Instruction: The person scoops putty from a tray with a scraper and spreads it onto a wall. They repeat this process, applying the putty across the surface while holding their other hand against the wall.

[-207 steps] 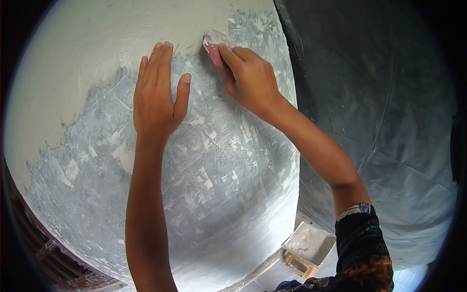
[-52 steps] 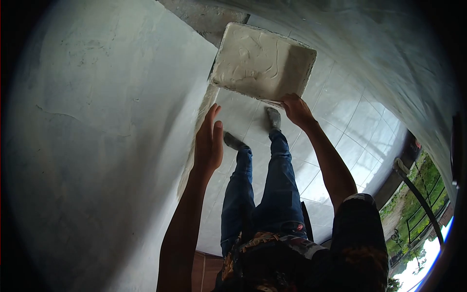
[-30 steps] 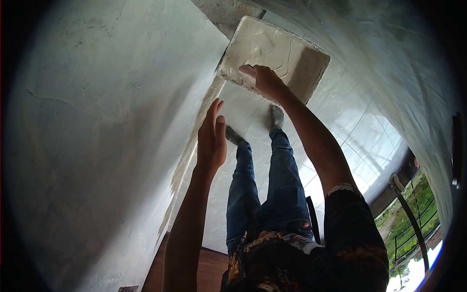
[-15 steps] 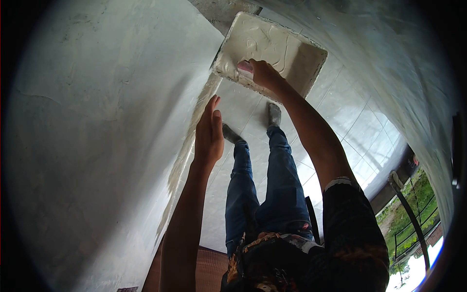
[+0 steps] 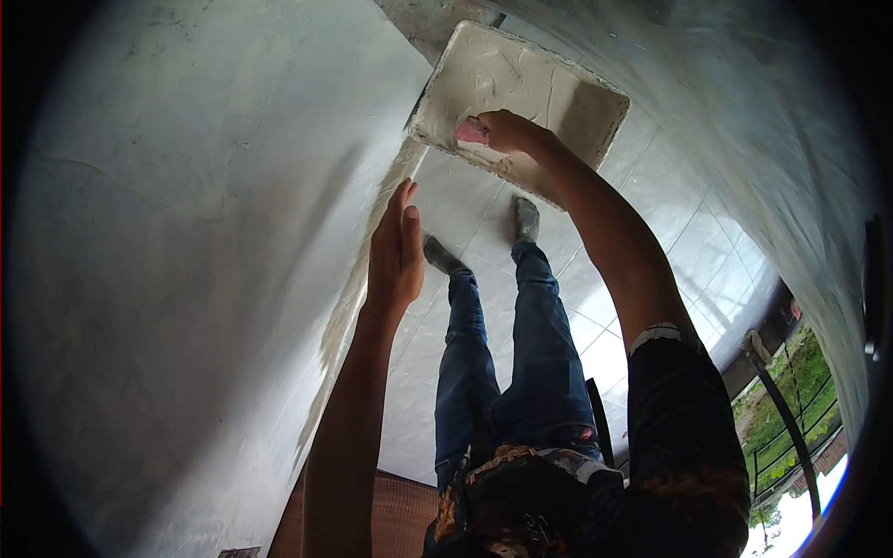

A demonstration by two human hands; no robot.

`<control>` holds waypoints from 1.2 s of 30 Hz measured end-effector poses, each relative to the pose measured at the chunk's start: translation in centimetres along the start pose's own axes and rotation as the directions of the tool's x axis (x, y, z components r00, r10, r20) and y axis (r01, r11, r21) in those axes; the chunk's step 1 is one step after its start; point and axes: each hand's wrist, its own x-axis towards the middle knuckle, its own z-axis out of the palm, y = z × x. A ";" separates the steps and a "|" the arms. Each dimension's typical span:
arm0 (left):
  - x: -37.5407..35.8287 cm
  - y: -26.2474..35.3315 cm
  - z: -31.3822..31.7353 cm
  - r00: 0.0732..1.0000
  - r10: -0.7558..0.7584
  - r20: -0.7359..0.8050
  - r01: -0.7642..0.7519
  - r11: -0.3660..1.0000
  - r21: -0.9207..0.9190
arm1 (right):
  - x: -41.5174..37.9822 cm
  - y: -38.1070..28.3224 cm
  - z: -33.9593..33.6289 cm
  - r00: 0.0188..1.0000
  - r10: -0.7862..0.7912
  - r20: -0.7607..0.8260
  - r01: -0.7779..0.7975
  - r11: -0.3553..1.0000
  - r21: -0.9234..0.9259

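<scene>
My right hand grips a pink putty scraper over the near left part of a rectangular tray. Wet off-white putty coats the inside of this tray, with ridges and swirls on its surface. Its fingers are wrapped round the tool, and part of the scraper is hidden behind them. My left hand is raised beside the wall, empty, its fingers stretched out and held upward with the thumb alongside.
A smooth grey-white wall rises on the left, with a beige strip along its foot. My legs stand on pale floor tiles. Another whitish wall curves along the right. Railings and grass lie beyond an opening at lower right.
My right hand has shifted slightly right and turned, so more of the scraper's pink face shows. The left hand has moved slightly left and stays outstretched.
</scene>
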 end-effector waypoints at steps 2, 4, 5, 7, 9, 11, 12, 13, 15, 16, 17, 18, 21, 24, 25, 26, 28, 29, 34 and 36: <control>-0.3 0.1 -0.3 1.000 -0.006 -0.005 0.006 1.000 0.008 | -0.2 1.2 -0.4 0.999 -0.037 -0.013 0.037 0.999 -0.009; -0.6 0.4 -0.6 1.000 -0.008 -0.014 0.008 1.000 0.015 | -1.3 1.0 -2.3 0.971 0.096 0.218 -0.118 0.989 0.090; -0.8 0.6 -0.8 0.999 -0.026 -0.021 0.026 1.000 0.009 | -2.0 0.9 -3.1 0.955 0.121 0.270 -0.172 0.970 0.173; -1.2 1.0 -1.1 0.999 -0.038 -0.036 0.038 0.999 -0.001 | -2.7 3.6 -1.7 0.952 0.101 0.290 -0.227 0.866 0.445; -1.5 1.6 -1.4 0.997 -0.047 -0.055 0.047 0.999 -0.007 | -4.3 4.4 -2.0 0.935 0.058 0.349 -0.310 0.613 0.727; -2.0 2.4 -1.6 0.996 -0.034 -0.083 0.033 0.999 -0.009 | -7.3 3.8 -1.8 0.961 -0.038 0.274 -0.247 0.328 0.912; -2.2 2.9 -1.9 0.995 -0.032 -0.099 0.031 0.999 -0.009 | -8.6 3.2 -1.6 0.969 -0.062 0.240 -0.229 0.152 0.962; -2.5 3.4 -2.0 0.992 -0.028 -0.119 0.029 1.000 0.010 | -9.4 3.3 -0.8 0.977 -0.104 0.184 -0.183 0.022 0.983; -3.1 5.7 -2.7 0.990 -0.031 -0.139 0.031 1.000 -0.004 | -12.5 1.0 -1.8 0.989 -0.083 0.126 -0.133 -0.096 0.986; -3.3 6.6 -3.0 0.989 -0.030 -0.145 0.029 1.000 -0.008 | -14.2 -0.5 -2.6 0.987 -0.150 0.059 -0.081 -0.143 0.986; -3.6 7.5 -3.1 0.986 -0.023 -0.167 0.020 1.000 -0.017 | -15.5 -1.8 -2.8 0.994 -0.110 0.009 -0.030 -0.189 0.981; -3.8 8.6 -3.4 0.982 0.004 -0.191 -0.007 1.000 -0.011 | -16.5 -2.8 -3.0 0.990 -0.126 -0.060 0.031 -0.220 0.975; -4.7 11.9 -4.2 0.962 0.070 -0.263 -0.083 0.996 -0.037 | -20.7 -7.4 -5.7 0.976 -0.116 -0.187 0.148 -0.284 0.947; -5.3 15.9 -5.4 0.933 0.113 -0.343 -0.143 0.988 -0.063 | -23.2 -10.3 -7.7 0.936 -0.197 -0.290 0.191 -0.407 0.893; -5.6 17.3 -6.0 0.918 0.148 -0.369 -0.183 0.981 -0.062 | -24.0 -11.6 -8.8 0.934 -0.205 -0.292 0.194 -0.396 0.898; -5.8 18.8 -6.7 0.903 0.171 -0.394 -0.207 0.977 -0.052 | -24.8 -12.9 -9.9 0.932 -0.212 -0.294 0.198 -0.384 0.902; -6.4 21.7 -8.2 0.859 0.258 -0.443 -0.316 0.947 -0.062 | -27.0 -15.7 -12.1 0.912 -0.245 -0.329 0.232 -0.352 0.907; -6.8 23.2 -9.0 0.841 0.280 -0.463 -0.339 0.940 -0.047 | -27.7 -16.8 -13.2 0.904 -0.255 -0.343 0.252 -0.332 0.909; -10.6 28.8 -13.5 0.739 0.408 -0.536 -0.455 0.889 0.050 | -31.1 -21.8 -16.5 0.836 -0.396 -0.381 0.229 -0.380 0.896; -12.6 30.2 -15.4 0.704 0.445 -0.554 -0.490 0.869 0.075 | -32.8 -24.1 -17.4 0.835 -0.378 -0.399 0.270 -0.350 0.897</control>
